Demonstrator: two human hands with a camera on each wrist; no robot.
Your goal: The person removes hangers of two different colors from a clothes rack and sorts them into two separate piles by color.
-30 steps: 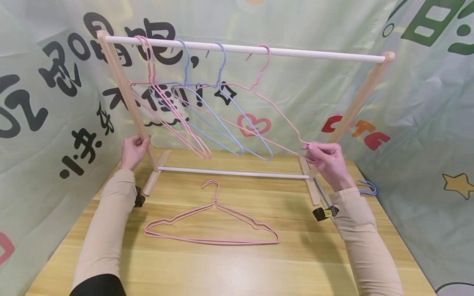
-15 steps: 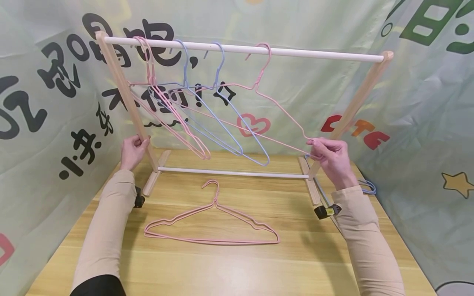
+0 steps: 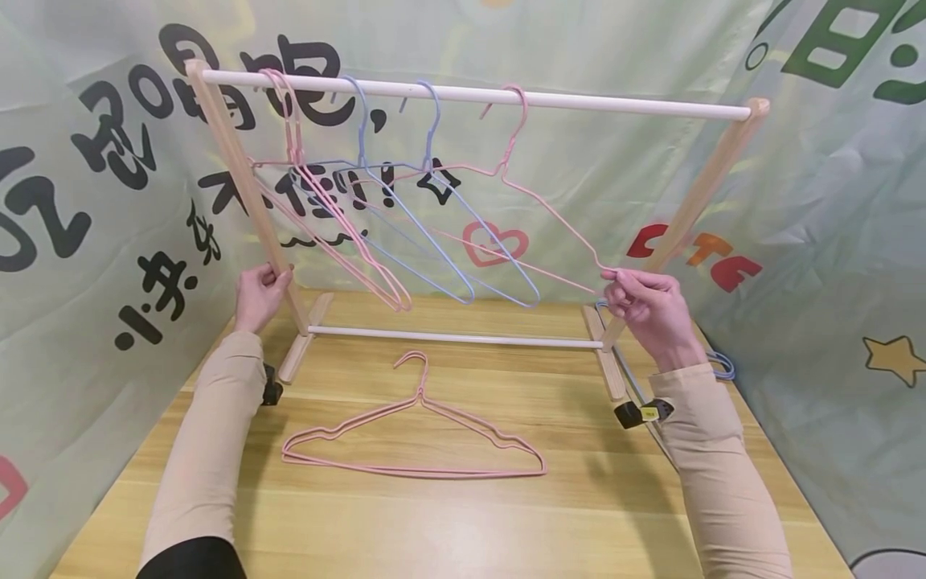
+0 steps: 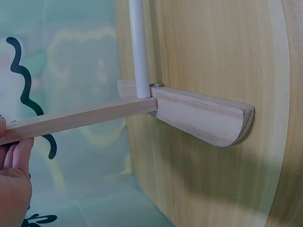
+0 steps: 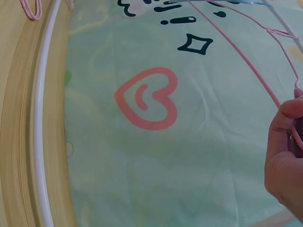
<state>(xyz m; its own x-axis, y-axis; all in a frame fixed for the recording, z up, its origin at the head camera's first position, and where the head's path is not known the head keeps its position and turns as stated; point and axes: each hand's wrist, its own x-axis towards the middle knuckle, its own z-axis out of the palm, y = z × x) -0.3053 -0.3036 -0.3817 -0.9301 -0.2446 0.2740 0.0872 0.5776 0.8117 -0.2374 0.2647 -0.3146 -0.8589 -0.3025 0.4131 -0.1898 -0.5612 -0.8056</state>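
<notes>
My left hand (image 3: 260, 299) grips the left wooden post (image 3: 235, 161) of a small garment rack, a little above its foot. In the left wrist view, thumb and fingers close round that post (image 4: 80, 116). With my right hand (image 3: 651, 318) I pinch the right end of a pink clothes hanger (image 3: 555, 215), whose hook sits over the white top rail (image 3: 637, 103). The right wrist view has this hanger's bottom wire (image 5: 241, 53) running into my fingers. Two blue hangers (image 3: 432, 121) and several pink hangers (image 3: 383, 265) hang further left on the rail.
Pink hangers (image 3: 463, 473) lie stacked on the wooden table (image 3: 434, 531) before the rack. Blue hangers (image 3: 723, 366) lie at the right, partly behind my forearm. A white lower bar (image 3: 456, 338) joins the rack's feet. Printed cloth (image 3: 832, 241) encloses the back and sides.
My right hand has shifted slightly right and up, drawing the pink hanger's end with it. The nearest blue hanger has swung a little. My left hand stays on the post.
</notes>
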